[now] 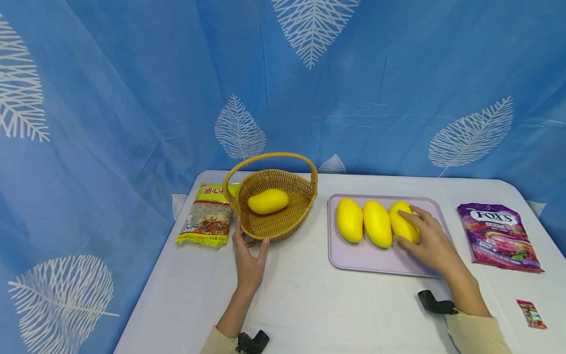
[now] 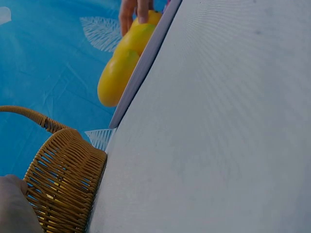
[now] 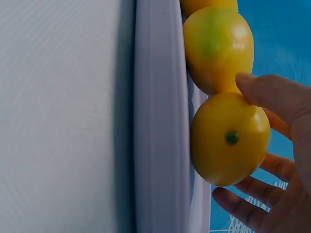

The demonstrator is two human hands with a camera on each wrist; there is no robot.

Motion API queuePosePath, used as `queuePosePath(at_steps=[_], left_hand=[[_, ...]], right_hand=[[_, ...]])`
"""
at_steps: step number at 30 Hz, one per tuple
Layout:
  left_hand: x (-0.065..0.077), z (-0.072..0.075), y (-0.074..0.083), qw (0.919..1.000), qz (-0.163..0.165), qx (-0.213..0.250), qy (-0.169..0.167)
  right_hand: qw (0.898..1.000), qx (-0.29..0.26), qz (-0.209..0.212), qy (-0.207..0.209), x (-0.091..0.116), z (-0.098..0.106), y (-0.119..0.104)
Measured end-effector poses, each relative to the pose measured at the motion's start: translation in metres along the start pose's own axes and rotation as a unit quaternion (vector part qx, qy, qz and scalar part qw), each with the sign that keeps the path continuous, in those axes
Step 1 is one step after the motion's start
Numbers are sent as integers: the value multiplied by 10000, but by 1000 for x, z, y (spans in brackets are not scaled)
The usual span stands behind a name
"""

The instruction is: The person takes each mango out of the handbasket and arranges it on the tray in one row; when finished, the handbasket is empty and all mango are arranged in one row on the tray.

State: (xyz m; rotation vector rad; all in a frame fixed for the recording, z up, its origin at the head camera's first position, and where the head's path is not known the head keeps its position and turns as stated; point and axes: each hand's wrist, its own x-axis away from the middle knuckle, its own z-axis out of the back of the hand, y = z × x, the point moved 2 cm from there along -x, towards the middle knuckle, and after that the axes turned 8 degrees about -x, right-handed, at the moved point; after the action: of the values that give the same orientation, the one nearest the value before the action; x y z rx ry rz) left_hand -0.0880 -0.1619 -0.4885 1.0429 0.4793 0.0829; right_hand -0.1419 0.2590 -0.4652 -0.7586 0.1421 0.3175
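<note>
My left hand point(image 1: 249, 263) touches the near left side of a wicker basket point(image 1: 276, 228) with a tall arched handle, thumb and fingers spread against its outer wall. One yellow mango point(image 1: 268, 201) lies inside the basket. On a pale lilac tray point(image 1: 353, 259) three more mangoes lie side by side: a left mango point(image 1: 350, 220), a middle mango point(image 1: 377, 223) and a right mango point(image 1: 400, 222). My right hand point(image 1: 429, 241) grips the right mango, its thumb on the near side and fingers over the far side. The right wrist view shows that mango's green stem end point(image 3: 232, 138) between thumb and fingers.
A yellow bag of pasta point(image 1: 208, 216) lies left of the basket, partly behind it. Right of the tray are a purple Fox's candy bag point(image 1: 499, 237) and a small red wrapped packet point(image 1: 531, 314). A blue leaf-patterned cloth point(image 1: 353, 98) hangs behind the white table point(image 1: 309, 305).
</note>
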Motion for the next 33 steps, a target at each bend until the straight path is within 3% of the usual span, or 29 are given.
queuePosePath(at_steps=[5,12,20,26,33], left_hand=[[1,5,19,10000,-7,-7,-33],[2,6,20,9999,88,-81,-36],[1,5,20,9998,183,-55,-29],[1,5,18,9998,214,-46,-32],[0,5,17,9999,108,-3,-35]], right_hand=[[10000,52,-54,-42,1,1,0],[9998,152,-136,-58,2,4,-5],[9968,90,621,501,-9,14,-35],[9910,-53,1305,306,-27,1,-73],[9805,-15,1965,-66,-43,-30,-108]])
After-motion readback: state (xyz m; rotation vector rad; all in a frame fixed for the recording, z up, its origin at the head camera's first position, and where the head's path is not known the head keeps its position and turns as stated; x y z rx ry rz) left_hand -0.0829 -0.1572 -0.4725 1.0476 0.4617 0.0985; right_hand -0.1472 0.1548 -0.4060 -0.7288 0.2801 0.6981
